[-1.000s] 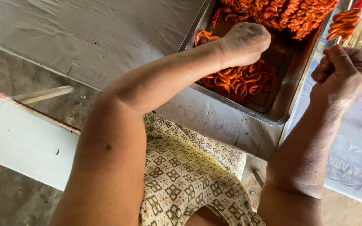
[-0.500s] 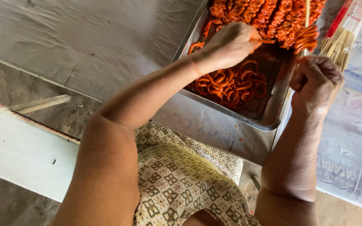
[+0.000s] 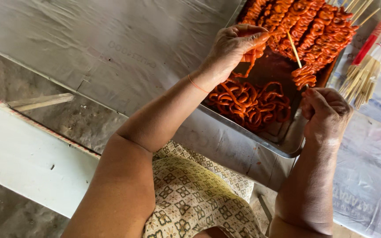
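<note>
Threading goes on: right hand (image 3: pixel 325 112) grips the skewer (image 3: pixel 294 49), left hand (image 3: pixel 234 44) pinches an orange strip (image 3: pixel 248 59); many skewers done (image 3: pixel 314 31), loose strips (image 3: pixel 250 103) remain in the tray (image 3: pixel 243 130)

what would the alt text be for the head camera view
A person's right hand holds a bamboo skewer partly threaded with orange marinated strips, while the left hand lifts another strip from a metal tray. Finished skewers fill the tray's far end.
</note>
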